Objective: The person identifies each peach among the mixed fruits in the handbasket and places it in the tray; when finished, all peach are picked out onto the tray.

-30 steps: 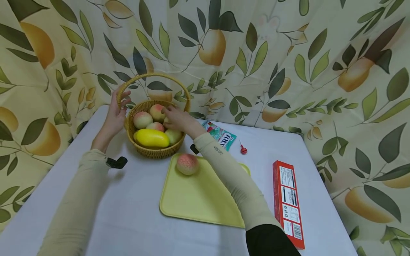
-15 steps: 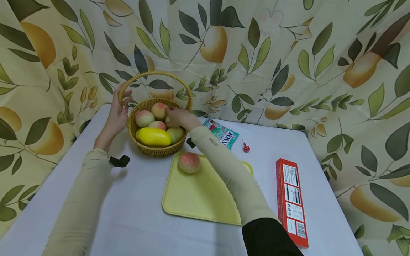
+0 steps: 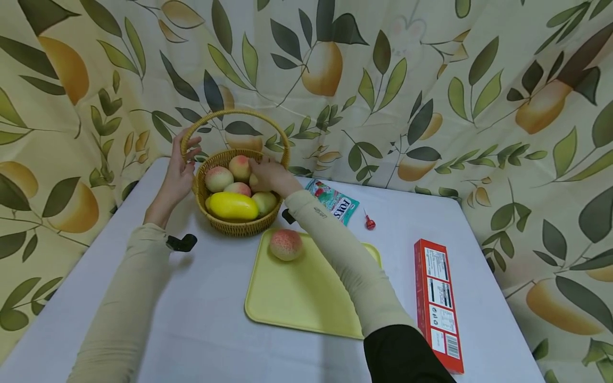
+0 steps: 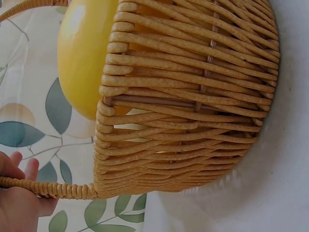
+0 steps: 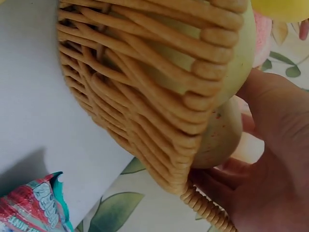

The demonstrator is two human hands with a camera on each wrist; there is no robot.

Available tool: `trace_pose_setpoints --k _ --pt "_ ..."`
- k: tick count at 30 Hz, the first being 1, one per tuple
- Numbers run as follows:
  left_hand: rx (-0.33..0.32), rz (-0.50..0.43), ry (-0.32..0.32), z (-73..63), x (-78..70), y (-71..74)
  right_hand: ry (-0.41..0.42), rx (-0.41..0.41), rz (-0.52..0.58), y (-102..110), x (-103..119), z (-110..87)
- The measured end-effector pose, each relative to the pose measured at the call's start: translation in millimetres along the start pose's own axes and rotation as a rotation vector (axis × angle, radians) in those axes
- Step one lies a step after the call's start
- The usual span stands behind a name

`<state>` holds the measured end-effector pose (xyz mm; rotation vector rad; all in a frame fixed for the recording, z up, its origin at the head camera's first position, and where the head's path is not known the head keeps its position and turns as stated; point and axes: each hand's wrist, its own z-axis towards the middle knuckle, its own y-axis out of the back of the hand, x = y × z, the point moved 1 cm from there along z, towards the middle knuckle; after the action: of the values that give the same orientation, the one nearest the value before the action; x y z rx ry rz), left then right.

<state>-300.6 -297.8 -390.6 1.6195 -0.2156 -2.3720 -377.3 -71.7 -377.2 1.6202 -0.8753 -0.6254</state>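
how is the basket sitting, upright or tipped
Upright: the basket stands on its base on the table, its handle arching over the top and fruit lying inside.

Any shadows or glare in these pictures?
Head view: soft shadow on white cloth beside the cream left sleeve; left wrist: glare on the oblong yellow fruit in the tan wicker basket; right wrist: shadow beside the red and teal packet.

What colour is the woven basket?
Golden brown; the basket shows best in the left wrist view.
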Motion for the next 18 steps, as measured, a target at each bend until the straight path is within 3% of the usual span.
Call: trace_pose_setpoints --k 6,18 --pt "-0.004 0.0 0.0 -0.7 2.3 -0.6 0.009 -0.07 0.003 -5.6 -1.1 -2.4" --pt "0.005 0.026 0.01 -1.6 -0.5 1.9 0.113 -0.318 0.068 -9.1 -6.1 -21.6"
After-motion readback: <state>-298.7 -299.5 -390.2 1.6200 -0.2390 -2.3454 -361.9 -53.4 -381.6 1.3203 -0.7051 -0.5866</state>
